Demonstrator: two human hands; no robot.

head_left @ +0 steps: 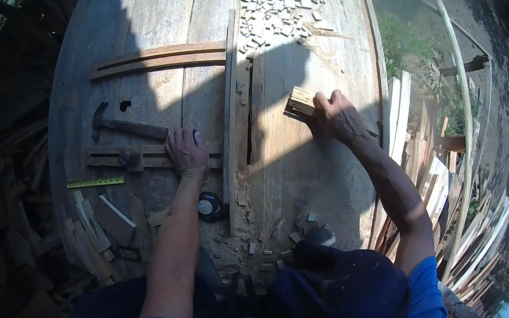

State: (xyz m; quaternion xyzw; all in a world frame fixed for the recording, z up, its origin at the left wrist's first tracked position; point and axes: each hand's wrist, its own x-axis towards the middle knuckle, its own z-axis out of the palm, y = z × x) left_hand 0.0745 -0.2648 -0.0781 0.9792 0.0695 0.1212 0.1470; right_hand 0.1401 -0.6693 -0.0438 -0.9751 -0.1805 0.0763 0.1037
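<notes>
Left hand [186, 150] flat on rough slats [152, 155] | right grip [335, 114] holding blocky wood offcut [300, 102]

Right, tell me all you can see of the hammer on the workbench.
The hammer lies flat on the worn wooden workbench, up and to the left of the left hand. It has a dark metal claw head at its left end and a brown wooden handle running down-right toward that hand. Nothing grips it; whether the hand touches the handle's end is unclear.

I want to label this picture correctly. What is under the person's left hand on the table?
The left hand lies flat on a wooden strip on the table, near the hammer. The part of the strip under the palm is covered and cannot be seen.
</notes>
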